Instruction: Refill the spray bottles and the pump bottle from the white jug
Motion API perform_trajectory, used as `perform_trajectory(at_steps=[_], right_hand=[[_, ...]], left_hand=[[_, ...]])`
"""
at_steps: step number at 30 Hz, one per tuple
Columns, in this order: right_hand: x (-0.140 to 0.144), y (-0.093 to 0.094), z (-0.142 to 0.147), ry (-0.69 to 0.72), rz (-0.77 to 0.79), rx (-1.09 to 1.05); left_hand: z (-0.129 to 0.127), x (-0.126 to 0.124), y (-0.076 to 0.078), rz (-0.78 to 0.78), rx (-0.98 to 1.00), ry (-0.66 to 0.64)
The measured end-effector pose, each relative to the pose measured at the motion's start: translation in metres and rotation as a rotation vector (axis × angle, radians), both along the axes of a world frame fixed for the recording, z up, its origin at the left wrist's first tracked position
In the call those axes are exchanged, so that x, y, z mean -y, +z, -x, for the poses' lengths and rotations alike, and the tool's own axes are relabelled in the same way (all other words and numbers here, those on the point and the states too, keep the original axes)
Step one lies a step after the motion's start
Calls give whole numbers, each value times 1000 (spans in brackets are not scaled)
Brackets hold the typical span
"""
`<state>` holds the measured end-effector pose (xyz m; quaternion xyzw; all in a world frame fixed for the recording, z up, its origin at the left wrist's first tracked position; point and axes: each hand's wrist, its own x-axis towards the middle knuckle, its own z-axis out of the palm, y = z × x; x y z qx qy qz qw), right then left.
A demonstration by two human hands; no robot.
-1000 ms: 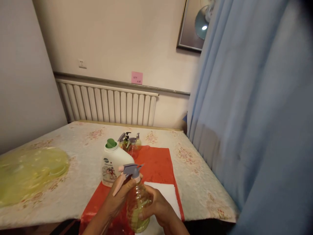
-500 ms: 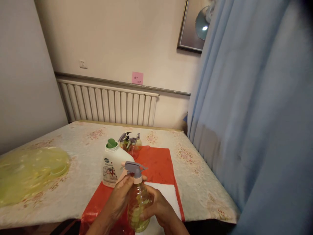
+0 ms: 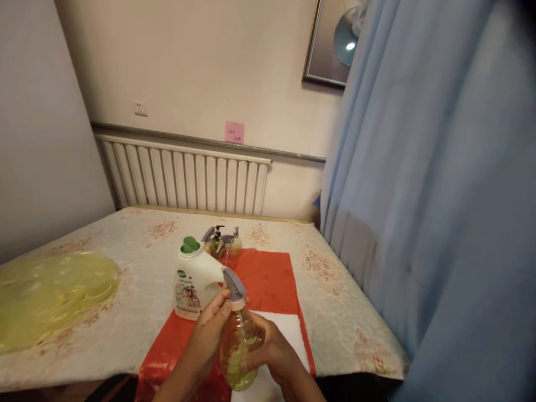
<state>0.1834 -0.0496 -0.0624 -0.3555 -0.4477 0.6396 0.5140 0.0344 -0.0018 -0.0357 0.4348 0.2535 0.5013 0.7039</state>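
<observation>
A clear spray bottle [image 3: 239,346] with yellowish liquid stands between my hands, its grey trigger head [image 3: 234,286] on a pale pink collar at the neck. My right hand [image 3: 272,349] is wrapped round the bottle's body. At the neck, my left hand [image 3: 214,324] has its fingers closed on the trigger head and collar; part of that grip is hidden. Just behind to the left is a large white detergent jug [image 3: 190,285] with a green piece in its mouth. A white cloth [image 3: 288,329] lies under and beside the bottle, on a red mat [image 3: 268,279].
Several small pump and spray bottles [image 3: 226,243] stand behind the jug. A yellow translucent plastic item [image 3: 54,296] lies at the left on the flowered tablecloth [image 3: 335,312]. A blue curtain [image 3: 419,195] hangs along the right; a radiator [image 3: 188,176] is behind the table.
The trigger head has turned on the bottle, its nozzle swinging round from pointing sideways. My left fingers have shifted with it. My right hand keeps its hold on the body.
</observation>
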Motion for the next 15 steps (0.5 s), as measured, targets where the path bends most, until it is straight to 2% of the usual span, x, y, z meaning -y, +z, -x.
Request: perform_trajectory(at_steps=[8, 15], right_hand=[[2, 9, -1, -15, -21, 53], [2, 6, -3, -8, -30, -11]], left_hand=[[-4, 1, 2, -101, -118, 91], [0, 0, 5, -79, -83, -19]])
